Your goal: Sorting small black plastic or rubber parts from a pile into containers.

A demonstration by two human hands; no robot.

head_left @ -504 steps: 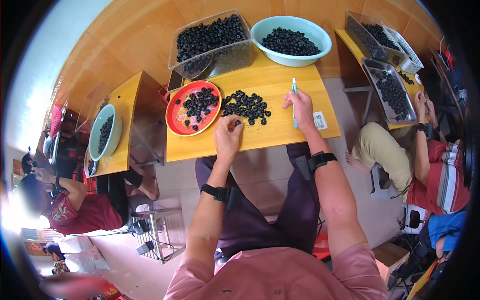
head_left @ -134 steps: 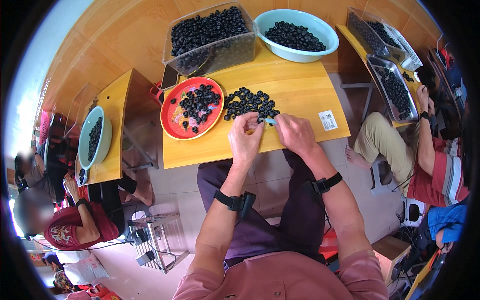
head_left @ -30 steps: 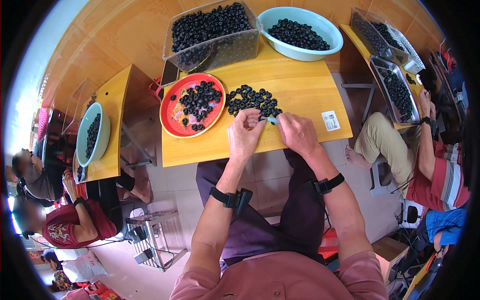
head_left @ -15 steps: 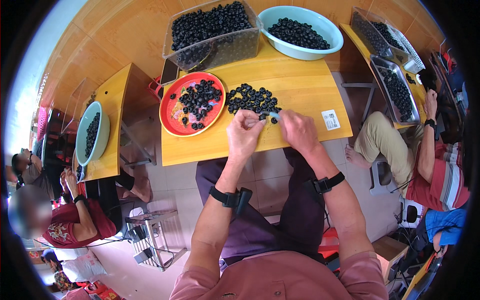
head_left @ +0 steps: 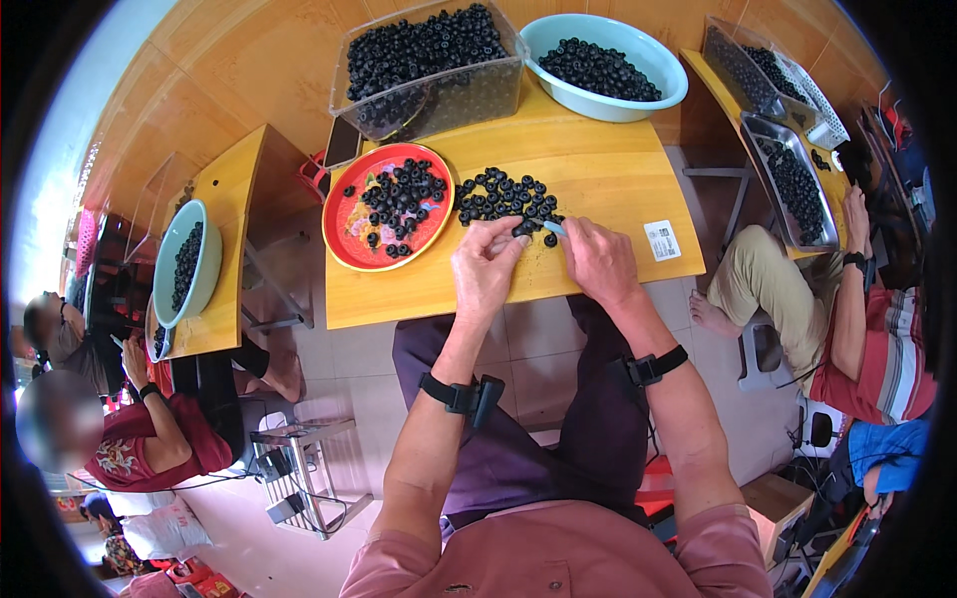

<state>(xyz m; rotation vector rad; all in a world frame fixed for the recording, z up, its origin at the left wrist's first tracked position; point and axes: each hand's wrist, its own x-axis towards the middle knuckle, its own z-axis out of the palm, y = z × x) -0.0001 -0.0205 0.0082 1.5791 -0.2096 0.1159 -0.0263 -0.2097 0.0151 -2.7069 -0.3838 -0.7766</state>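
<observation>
My left hand (head_left: 485,271) pinches a small, round black part (head_left: 521,230) between thumb and fingertips, just above the near edge of the table. My right hand (head_left: 602,263) is closed on a slim tool with a light blue handle (head_left: 552,228). Its tip points left, close to the part in my left hand; whether they touch I cannot tell. Right behind my fingers lies a loose pile of black ring-like parts (head_left: 503,191) with hollow centres. More of them rest on a round red plate (head_left: 342,237) with a flower pattern, to the left of the pile.
At the back of the yellow table (head_left: 598,159) stand a clear bin (head_left: 454,105) and a light blue basin (head_left: 670,92), both holding black parts. A white label (head_left: 661,240) is on the table's right side. Co-workers sit at tables left and right, with a basin (head_left: 206,269) and metal tray (head_left: 830,235).
My hands stay together over the same spot, with small finger movements around the part and tool. The whole view has shifted slightly. At the left table, a co-worker's hand has moved a little.
</observation>
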